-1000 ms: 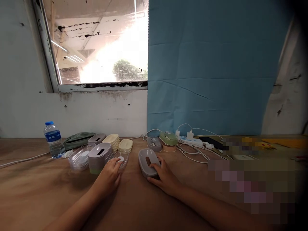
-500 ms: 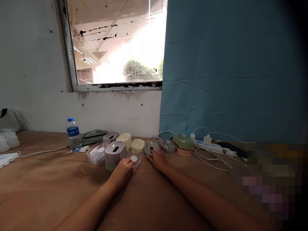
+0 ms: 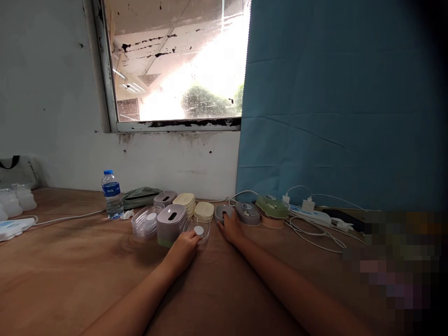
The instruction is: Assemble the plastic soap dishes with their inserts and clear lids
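Note:
My left hand (image 3: 184,248) rests at the front of a clear plastic lid (image 3: 205,236) with a round white knob (image 3: 199,231); its fingers are curled on the lid's near edge beside the knob. My right hand (image 3: 232,227) grips a small greyish-mauve container (image 3: 219,211), one finger by the dark slot in its top and the thumb at its front. Between and behind the hands stands a stack of cream lids (image 3: 204,210). To the left is a tall mauve stack (image 3: 171,225) with a slotted top. A grey oval container (image 3: 248,213) sits just right of my right hand.
At left are stacked clear lids (image 3: 143,220), a water bottle (image 3: 112,196) and a grey-green pouch (image 3: 140,198). A green-topped container (image 3: 272,206), power strip (image 3: 311,213) and loose white cables (image 3: 317,233) lie to the right. The wall (image 3: 182,163) closes off the back.
The view has turned slightly left, so everything sits a little further right in the picture. Both hands keep nearly the same places on the clear lid and the mauve container.

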Tool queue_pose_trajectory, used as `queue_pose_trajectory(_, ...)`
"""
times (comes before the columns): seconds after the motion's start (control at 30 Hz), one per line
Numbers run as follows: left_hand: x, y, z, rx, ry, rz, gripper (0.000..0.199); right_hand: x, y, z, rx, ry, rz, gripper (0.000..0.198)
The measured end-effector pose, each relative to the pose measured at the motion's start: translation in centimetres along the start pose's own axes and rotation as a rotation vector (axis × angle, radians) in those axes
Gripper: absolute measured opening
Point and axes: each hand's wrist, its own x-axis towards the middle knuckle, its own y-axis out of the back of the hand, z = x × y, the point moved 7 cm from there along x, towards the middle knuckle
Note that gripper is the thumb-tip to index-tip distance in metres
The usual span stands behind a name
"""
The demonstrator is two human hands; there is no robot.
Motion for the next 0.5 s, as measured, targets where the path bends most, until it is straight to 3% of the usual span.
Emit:
queue_pose_trajectory(0.3,-0.2,0.3,0.2,0.009,0.005,0.01,0.028,-0.4,0.8,0.1,0.043,0.06,0.085,0.03)
queue_pose_trajectory(0.5,-0.1,0.2,0.1,0.009,-0.001,0.007,0.028,-3.9,2.6,0.6,0.11,0.128,0.096,0.034)
